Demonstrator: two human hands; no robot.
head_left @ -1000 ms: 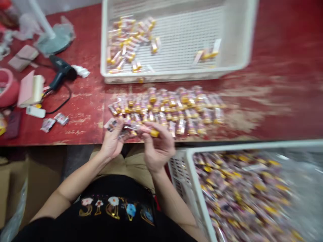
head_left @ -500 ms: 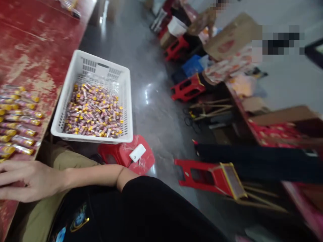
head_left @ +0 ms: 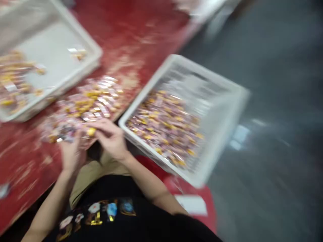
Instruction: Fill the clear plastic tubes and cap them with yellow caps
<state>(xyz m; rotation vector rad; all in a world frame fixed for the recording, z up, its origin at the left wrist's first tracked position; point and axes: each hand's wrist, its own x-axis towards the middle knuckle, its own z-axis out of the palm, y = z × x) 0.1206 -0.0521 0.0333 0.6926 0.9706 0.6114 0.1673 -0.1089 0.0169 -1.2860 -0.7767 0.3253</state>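
At the table's near edge, my right hand (head_left: pixel 112 139) pinches the yellow end of a small yellow-capped tube (head_left: pixel 91 131) between thumb and fingers. Just left of it, my left hand (head_left: pixel 72 153) is closed around what looks like the tube's clear, pinkish body, though motion blur hides the detail. Both hands are close together in front of my lap. Beyond them, rows and a loose heap of similar wrapped tubes (head_left: pixel 88 101) with yellow ends lie on the red table (head_left: pixel 141 30).
A white tray (head_left: pixel 83 72) with more tubes stands on the table at upper left. Right of my hands, a white slatted basket (head_left: pixel 219 144) holds many tubes. Beneath it are a red stool (head_left: pixel 210 205) and a white object (head_left: pixel 193 205) on top. Grey floor (head_left: pixel 272 74) extends right.
My view has swung left toward the table. The white tray and my left hand are now visible. My right hand, earlier spread over the table, now pinches a tube.
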